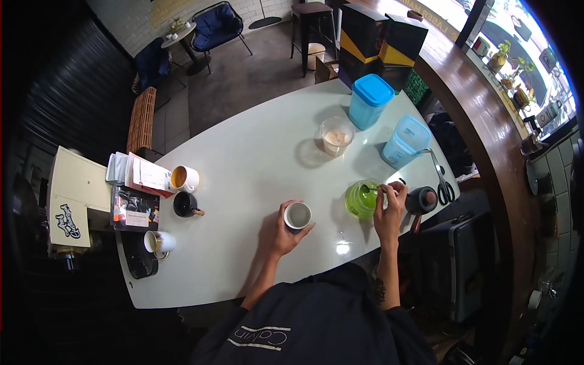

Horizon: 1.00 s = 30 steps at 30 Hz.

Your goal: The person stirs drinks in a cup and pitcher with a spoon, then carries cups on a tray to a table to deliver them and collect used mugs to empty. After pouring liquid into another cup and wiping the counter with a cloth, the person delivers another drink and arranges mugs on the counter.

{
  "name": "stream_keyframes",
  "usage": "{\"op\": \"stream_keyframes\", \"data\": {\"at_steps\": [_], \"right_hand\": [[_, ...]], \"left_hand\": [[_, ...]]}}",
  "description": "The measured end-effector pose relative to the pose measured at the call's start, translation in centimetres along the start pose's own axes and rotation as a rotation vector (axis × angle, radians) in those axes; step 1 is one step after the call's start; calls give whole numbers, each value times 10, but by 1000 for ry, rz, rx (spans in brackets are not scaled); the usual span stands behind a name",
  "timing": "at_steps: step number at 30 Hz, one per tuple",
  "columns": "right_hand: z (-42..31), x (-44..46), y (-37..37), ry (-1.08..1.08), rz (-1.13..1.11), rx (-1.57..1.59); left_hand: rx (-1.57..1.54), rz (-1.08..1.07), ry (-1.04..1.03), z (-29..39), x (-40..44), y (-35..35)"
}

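Note:
My left hand [288, 232] is wrapped round a small white cup [298, 216] with a pale inside, near the middle of the table's front edge. To its right, my right hand [390, 205] pinches the handle of a spoon [368, 189], whose other end is over a clear green bowl [360, 204]. Beyond the bowl are an open blue container [404, 146] and a clear round tub [336, 139] with pale contents. A black round tool with a wooden handle [420, 201] lies just right of my right hand.
A lidded blue container [368, 104] stands before black and yellow boxes [383, 45]. Scissors [445, 185] lie at the white table's [237, 161] right edge. At left are a yellow-lined mug [185, 178], a black cup [184, 204], a white mug [159, 241] and papers [148, 174].

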State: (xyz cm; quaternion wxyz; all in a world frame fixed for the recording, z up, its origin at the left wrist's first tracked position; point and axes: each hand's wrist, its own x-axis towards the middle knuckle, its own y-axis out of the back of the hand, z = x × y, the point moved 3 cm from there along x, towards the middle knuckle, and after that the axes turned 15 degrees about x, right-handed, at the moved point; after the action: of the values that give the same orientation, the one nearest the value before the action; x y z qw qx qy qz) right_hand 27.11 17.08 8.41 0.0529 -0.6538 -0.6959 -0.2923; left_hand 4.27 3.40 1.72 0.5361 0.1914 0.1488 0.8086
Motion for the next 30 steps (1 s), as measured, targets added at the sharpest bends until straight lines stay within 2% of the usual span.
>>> {"op": "stream_keyframes", "data": {"at_steps": [2, 7, 10, 16, 18, 21, 30], "right_hand": [[6, -1, 0, -47, -20, 41], [-2, -4, 5, 31, -187, -69], [-11, -3, 12, -2, -252, -73], [-16, -2, 20, 97, -177, -243], [-7, -1, 19, 64, -129, -239], [-3, 3, 13, 87, -65, -159], [-3, -3, 5, 50, -114, -36]], "left_hand": [[13, 0, -1, -3, 0, 0], [23, 13, -31, -4, -1, -1], [-15, -21, 27, -2, 0, 0], [24, -84, 51, 0, 3, 2], [156, -108, 90, -2, 5, 3], [30, -71, 21, 4, 8, 1], [17, -70, 62, 10, 7, 2]]}}
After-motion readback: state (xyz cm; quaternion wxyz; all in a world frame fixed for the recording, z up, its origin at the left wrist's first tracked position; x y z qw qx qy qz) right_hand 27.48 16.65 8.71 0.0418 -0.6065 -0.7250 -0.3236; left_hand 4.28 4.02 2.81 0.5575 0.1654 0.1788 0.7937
